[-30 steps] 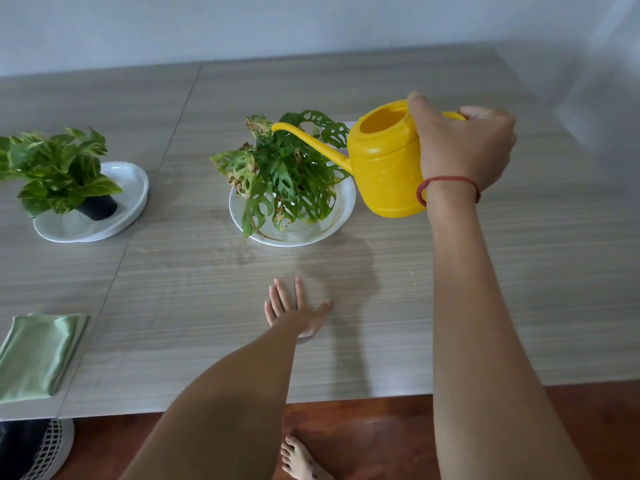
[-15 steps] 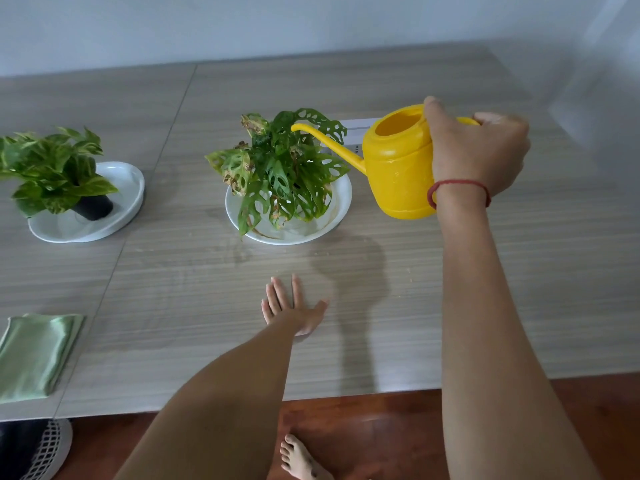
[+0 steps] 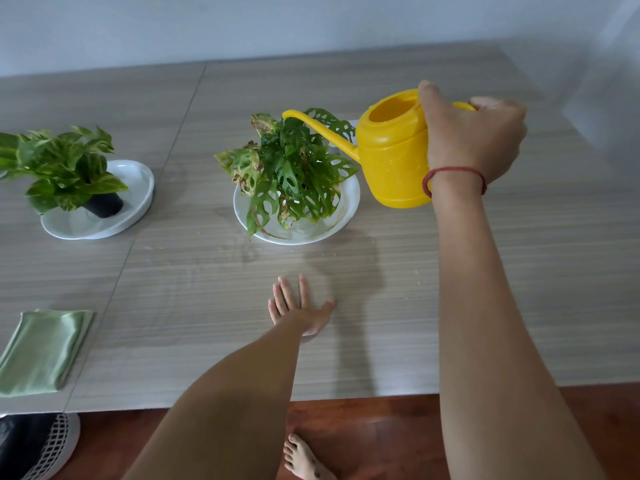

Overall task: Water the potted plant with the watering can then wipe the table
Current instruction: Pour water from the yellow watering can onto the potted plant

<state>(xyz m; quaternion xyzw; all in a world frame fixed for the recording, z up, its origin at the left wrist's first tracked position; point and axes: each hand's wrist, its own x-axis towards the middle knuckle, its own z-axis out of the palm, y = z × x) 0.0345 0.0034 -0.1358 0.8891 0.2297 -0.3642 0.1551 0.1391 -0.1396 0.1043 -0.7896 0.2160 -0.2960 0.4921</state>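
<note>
Head view: yellow watering can (image 3: 391, 161) held above the bench (image 3: 519, 271) by the right hand (image 3: 474, 140), fingers wrapped round its handle — spout reaches left over the potted plant (image 3: 291, 168). Plant sits in a white dish (image 3: 350, 202), just beyond the left hand (image 3: 301, 310), which lies flat on the bench, fingers straight. Folded green cloth (image 3: 41, 351) well left of that hand — second plant (image 3: 65, 164) beyond it.
</note>
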